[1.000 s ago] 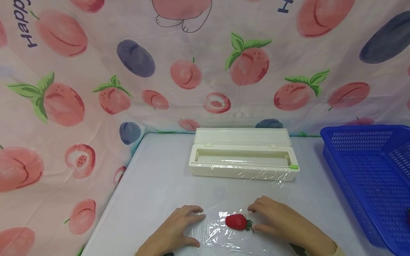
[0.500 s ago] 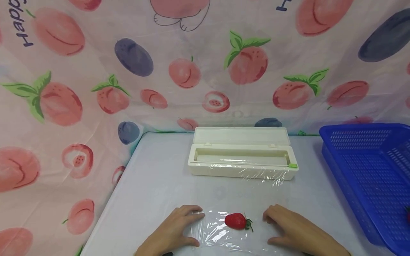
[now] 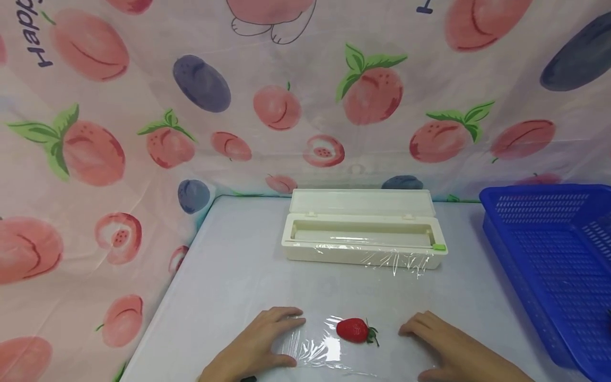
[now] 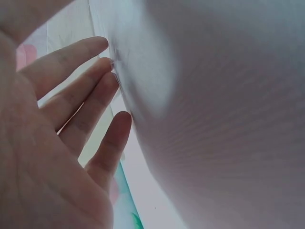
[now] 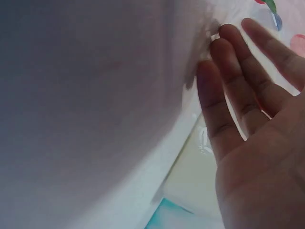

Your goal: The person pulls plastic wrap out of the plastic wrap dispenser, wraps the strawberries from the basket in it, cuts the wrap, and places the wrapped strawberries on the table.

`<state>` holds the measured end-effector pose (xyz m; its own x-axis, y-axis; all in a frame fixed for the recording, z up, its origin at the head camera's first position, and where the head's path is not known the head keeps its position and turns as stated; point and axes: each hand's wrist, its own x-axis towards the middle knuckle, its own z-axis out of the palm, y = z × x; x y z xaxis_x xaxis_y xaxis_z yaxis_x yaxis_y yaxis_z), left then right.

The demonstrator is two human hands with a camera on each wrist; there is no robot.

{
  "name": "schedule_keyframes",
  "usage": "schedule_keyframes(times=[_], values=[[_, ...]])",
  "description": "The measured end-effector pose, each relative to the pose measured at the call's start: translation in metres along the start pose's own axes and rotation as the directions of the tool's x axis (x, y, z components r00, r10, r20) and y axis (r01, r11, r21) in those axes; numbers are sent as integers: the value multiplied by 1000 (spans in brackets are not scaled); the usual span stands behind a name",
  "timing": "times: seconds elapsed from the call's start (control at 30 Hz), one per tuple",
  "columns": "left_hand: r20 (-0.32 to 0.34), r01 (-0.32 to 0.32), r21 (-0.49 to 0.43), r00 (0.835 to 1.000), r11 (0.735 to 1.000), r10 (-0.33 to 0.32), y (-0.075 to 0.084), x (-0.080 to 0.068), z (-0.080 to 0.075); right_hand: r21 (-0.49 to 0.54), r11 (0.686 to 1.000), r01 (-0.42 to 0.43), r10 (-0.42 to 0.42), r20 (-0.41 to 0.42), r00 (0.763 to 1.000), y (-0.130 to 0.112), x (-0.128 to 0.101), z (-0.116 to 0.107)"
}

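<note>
Both palms flat on the film, strawberry between them.
Left hand [image 3: 258, 345] at nine o'clock and right hand [image 3: 444, 345] at three pressed the cling film [image 3: 315, 350] open-fingered, grasping nothing; even outward smoothing would have kept the strawberry [image 3: 353, 330] centred.

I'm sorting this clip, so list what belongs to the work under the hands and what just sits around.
In use:
strawberry
cling film sheet, under it
left hand, flat on the film
right hand, flat on the table
film box, lid open

Lying about:
blue basket
fruit-print curtain
</note>
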<state>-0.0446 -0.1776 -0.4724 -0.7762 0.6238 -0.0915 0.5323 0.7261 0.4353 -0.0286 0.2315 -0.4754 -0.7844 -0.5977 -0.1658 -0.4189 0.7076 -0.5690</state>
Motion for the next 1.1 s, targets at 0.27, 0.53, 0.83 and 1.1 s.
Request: schedule_keyframes(times=[0.27, 0.53, 0.83, 1.1], values=[[-29, -68, -24, 997, 997, 68, -4, -6, 0, -46, 975, 217, -221, -117, 968, 13, -7, 8], [14, -22, -148, 1000, 989, 25, -7, -12, -3, -87, 963, 256, -264, -86, 961, 20, -13, 9], [59, -26, -149, 998, 988, 35, -10, -14, -3, -109, 956, 273, -285, -122, 951, 26, -17, 15], [-12, -138, -99, 990, 986, 138, -13, -13, 0, -51, 959, 278, -281, -93, 955, 27, -18, 15]])
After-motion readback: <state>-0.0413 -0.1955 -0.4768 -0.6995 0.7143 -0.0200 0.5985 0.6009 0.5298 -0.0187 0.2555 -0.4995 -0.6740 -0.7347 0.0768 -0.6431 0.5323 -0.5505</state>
